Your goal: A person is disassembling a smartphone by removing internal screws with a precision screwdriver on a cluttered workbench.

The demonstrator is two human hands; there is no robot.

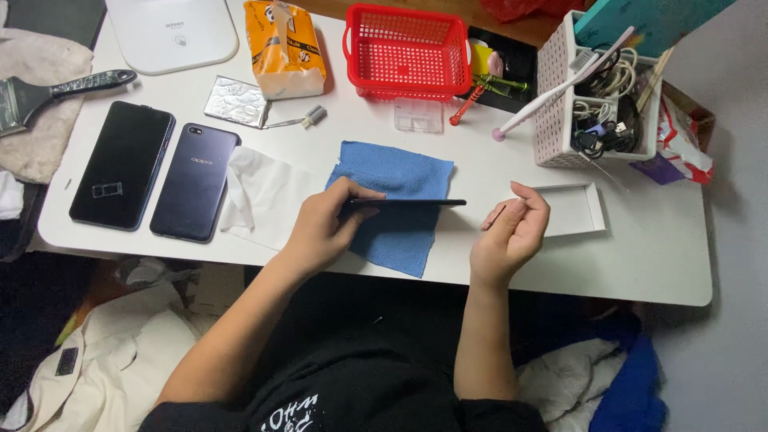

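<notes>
My left hand (324,228) grips a thin black phone (416,203) by its left end, holding it edge-on above a blue cloth (400,172) on the white table (656,256). My right hand (512,232) hovers just right of the phone's free end, fingers curled with thumb and forefinger pinched together; whether something small is between them I cannot tell. A white tissue (260,196) lies left of the cloth, partly under my left wrist.
Two dark phones (122,164) (194,181) lie face down at the left. Behind stand a red basket (406,52), an orange tissue pack (284,48), a foil square (236,102), a white crate of cables (596,104), a paintbrush (48,92) and a shallow white box lid (596,210).
</notes>
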